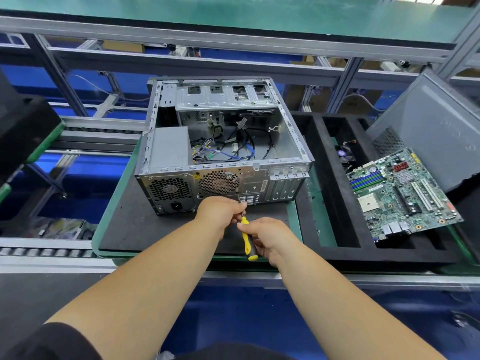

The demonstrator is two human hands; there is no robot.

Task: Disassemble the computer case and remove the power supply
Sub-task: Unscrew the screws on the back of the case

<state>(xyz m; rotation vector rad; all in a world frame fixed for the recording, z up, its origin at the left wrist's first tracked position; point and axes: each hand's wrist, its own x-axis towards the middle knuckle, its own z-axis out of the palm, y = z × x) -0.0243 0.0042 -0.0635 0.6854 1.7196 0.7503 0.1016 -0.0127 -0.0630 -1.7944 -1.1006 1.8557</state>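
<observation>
Yellow-handled screwdriver (248, 237) gripped in the right hand (270, 239), fingers wrapped round the grip for turning. Just ahead, left hand (223, 210) pinching the shaft near the tip, probably steadying it against a screw on the rear panel. Beyond both hands, computer case (223, 141) lying open, back facing near, power supply (170, 149) seated ahead and left, not yet freed. Off right, motherboard (400, 193) propped on a black foam tray (335, 203), likely set aside.

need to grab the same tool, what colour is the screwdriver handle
Yellow with a black grip section, seen in the head view: screwdriver, gripped by the right hand.
</observation>
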